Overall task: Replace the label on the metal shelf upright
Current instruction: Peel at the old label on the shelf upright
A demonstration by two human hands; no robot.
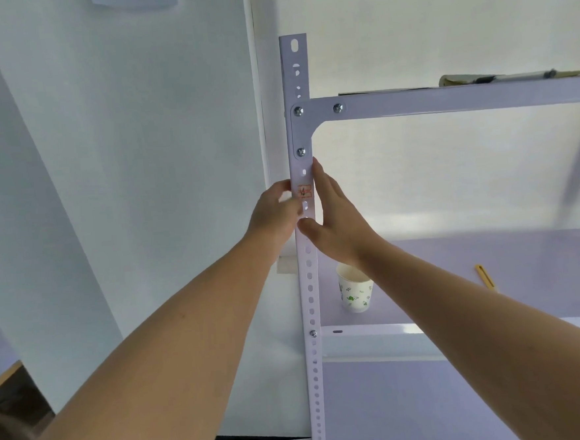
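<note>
A white perforated metal shelf upright [309, 287] runs vertically through the middle of the view. A small label [305, 191] with red print sits on its front face, below the corner bracket. My left hand [276, 212] is at the upright's left edge, its fingertips at the label's left side; whether they pinch the label I cannot tell. My right hand [333, 222] lies along the upright's right edge with straight fingers pointing up, and its thumb presses the front face just below the label.
A paper cup [354, 289] with green print stands on the lower shelf board [457, 270] close behind the upright. A yellow utility knife [485, 276] lies further right. Flat items rest on the top shelf [479, 98]. A white wall panel is to the left.
</note>
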